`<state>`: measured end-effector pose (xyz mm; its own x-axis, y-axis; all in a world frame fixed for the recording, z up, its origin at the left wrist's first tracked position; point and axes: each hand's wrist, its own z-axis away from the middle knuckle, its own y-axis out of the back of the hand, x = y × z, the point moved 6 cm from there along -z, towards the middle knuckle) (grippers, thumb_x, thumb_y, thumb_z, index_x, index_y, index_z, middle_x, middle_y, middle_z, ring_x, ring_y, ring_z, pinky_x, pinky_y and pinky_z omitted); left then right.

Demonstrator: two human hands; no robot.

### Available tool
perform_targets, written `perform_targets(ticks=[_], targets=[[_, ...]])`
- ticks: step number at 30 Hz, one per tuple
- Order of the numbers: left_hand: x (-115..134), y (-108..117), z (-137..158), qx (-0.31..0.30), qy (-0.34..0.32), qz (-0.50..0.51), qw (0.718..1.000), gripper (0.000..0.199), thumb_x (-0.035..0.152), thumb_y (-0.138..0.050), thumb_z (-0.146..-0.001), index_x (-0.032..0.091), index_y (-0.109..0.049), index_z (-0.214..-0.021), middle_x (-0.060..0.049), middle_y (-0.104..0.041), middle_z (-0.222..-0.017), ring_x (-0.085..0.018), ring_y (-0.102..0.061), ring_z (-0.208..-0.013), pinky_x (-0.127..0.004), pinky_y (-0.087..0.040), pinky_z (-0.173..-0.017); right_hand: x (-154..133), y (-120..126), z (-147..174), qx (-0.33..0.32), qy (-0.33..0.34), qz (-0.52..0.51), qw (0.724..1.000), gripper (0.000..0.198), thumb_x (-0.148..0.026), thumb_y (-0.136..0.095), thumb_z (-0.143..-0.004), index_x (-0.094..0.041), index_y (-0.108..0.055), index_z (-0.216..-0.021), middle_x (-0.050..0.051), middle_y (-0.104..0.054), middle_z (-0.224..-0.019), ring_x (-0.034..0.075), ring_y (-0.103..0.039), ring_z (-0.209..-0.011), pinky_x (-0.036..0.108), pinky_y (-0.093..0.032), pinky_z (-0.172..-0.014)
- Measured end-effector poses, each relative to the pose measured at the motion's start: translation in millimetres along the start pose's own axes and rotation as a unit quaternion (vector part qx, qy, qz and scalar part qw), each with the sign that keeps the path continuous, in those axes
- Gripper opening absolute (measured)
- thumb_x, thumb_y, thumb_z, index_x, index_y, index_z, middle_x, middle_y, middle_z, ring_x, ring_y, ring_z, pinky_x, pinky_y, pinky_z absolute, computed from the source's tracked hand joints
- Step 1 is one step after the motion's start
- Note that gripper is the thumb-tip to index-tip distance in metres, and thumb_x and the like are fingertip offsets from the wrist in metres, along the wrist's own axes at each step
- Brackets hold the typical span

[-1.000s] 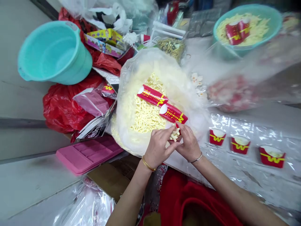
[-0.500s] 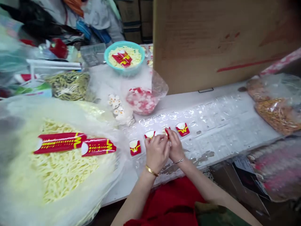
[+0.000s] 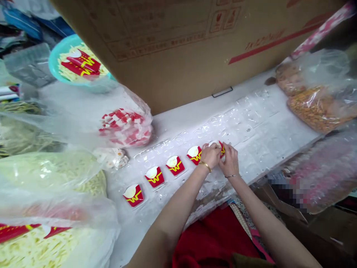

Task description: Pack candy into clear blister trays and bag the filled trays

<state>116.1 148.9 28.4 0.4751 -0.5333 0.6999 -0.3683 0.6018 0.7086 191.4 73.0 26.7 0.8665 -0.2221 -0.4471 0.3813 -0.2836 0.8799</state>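
Four small red cartons [image 3: 176, 166] lie in a slanting row on the worktop [image 3: 178, 118], beginning near its left end and running roughly along its front edge, seemingly in pockets of a clear plastic tray [image 3: 251, 124]. Half a second ago another carton showed to the right of the hands; now both hands have moved to the row's right end, with a fifth carton [image 3: 222, 147] between them, so the row seems to be gaining one more. The left hand [image 3: 212, 155] has bent fingers against its left side; the right hand [image 3: 230, 161] curls its fingertips around its right side (its lower part is hidden, so I cannot tell whether it touches the tray). Behind the row, a large cardboard box [image 3: 178, 63] stands towards the worktop's back edge.
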Motion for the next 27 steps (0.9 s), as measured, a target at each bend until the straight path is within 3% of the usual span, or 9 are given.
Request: perform_targets(ticks=[6, 9, 12, 15, 18, 22, 27], targets=[[-13, -20, -19, -0.069, -0.032, -0.096, 0.992, 0.021, 0.015, -0.044, -0.086, 0.018, -0.065, -0.088, -0.005, -0.063, -0.093, -0.017, -0.060, -0.089, -0.043, -0.025, -0.110, 23, -23, 0, -0.054, 0.005, 0.040, 0.998, 0.045, -0.030, -0.045, -0.088, -0.013, -0.048, -0.130, 0.015, -0.048, -0.110, 0.026, -0.046, -0.096, 0.044, -0.044, -0.085], [-9, -4, -1, -0.015, -0.018, -0.095, 0.995, 0.030, 0.017, -0.042, -0.088, 0.019, -0.058, -0.113, -0.008, -0.060, -0.114, -0.019, -0.055, -0.108, -0.042, -0.025, -0.111, 25, -29, -5, -0.085, 0.008, 0.061, 0.994, 0.044, -0.032, -0.046, -0.088, -0.013, -0.050, -0.128, 0.015, -0.050, -0.110, 0.027, -0.045, -0.095, 0.043, -0.044, -0.085], [-10, 10, 36, 0.041, 0.010, -0.116, 0.992, 0.043, 0.025, -0.041, -0.091, 0.017, -0.042, -0.134, -0.011, -0.045, -0.139, -0.022, -0.035, -0.133, -0.044, -0.020, -0.115, 23, -30, -9, -0.098, 0.006, 0.076, 0.992, 0.045, -0.036, -0.046, -0.088, -0.013, -0.051, -0.127, 0.015, -0.052, -0.110, 0.028, -0.045, -0.092, 0.043, -0.043, -0.083], [-25, 2, 71, 0.004, 0.038, -0.180, 0.983, 0.050, 0.027, -0.042, -0.091, 0.012, -0.037, -0.138, -0.012, -0.032, -0.149, -0.025, -0.019, -0.141, -0.049, -0.015, -0.116, 23, -28, -9, -0.096, 0.003, 0.081, 0.992, 0.047, -0.040, -0.048, -0.087, -0.013, -0.053, -0.125, 0.015, -0.052, -0.110, 0.028, -0.044, -0.091, 0.043, -0.043, -0.083], [-44, -15, 88, -0.037, 0.046, -0.228, 0.972, 0.050, 0.017, -0.036, -0.091, 0.010, -0.034, -0.140, -0.012, -0.024, -0.152, -0.026, -0.017, -0.142, -0.049, -0.017, -0.116, 23, -28, -8, -0.101, 0.002, 0.083, 0.991, 0.045, -0.038, -0.049, -0.086, -0.012, -0.055, -0.123, 0.016, -0.052, -0.110, 0.028, -0.044, -0.093, 0.044, -0.042, -0.082], [-56, -25, 89, -0.042, 0.022, -0.237, 0.970, 0.052, 0.011, -0.033, -0.090, 0.007, -0.031, -0.141, -0.014, -0.018, -0.153, -0.026, -0.011, -0.143, -0.047, -0.020, -0.116, 20, -32, -12, -0.110, -0.005, 0.088, 0.990, 0.045, -0.037, -0.050, -0.085, -0.011, -0.055, -0.121, 0.017, -0.051, -0.109, 0.029, -0.044, -0.094, 0.044, -0.042, -0.083], [-59, -18, 81, -0.054, 0.003, -0.213, 0.976, 0.052, 0.007, -0.031, -0.089, 0.011, -0.033, -0.141, -0.011, -0.022, -0.153, -0.024, -0.013, -0.143, -0.051, -0.018, -0.116, 12, -40, -29, -0.092, -0.015, 0.086, 0.992, 0.042, -0.035, -0.051, -0.084, -0.012, -0.056, -0.118, 0.016, -0.052, -0.107, 0.028, -0.046, -0.091, 0.044, -0.041, -0.080]])
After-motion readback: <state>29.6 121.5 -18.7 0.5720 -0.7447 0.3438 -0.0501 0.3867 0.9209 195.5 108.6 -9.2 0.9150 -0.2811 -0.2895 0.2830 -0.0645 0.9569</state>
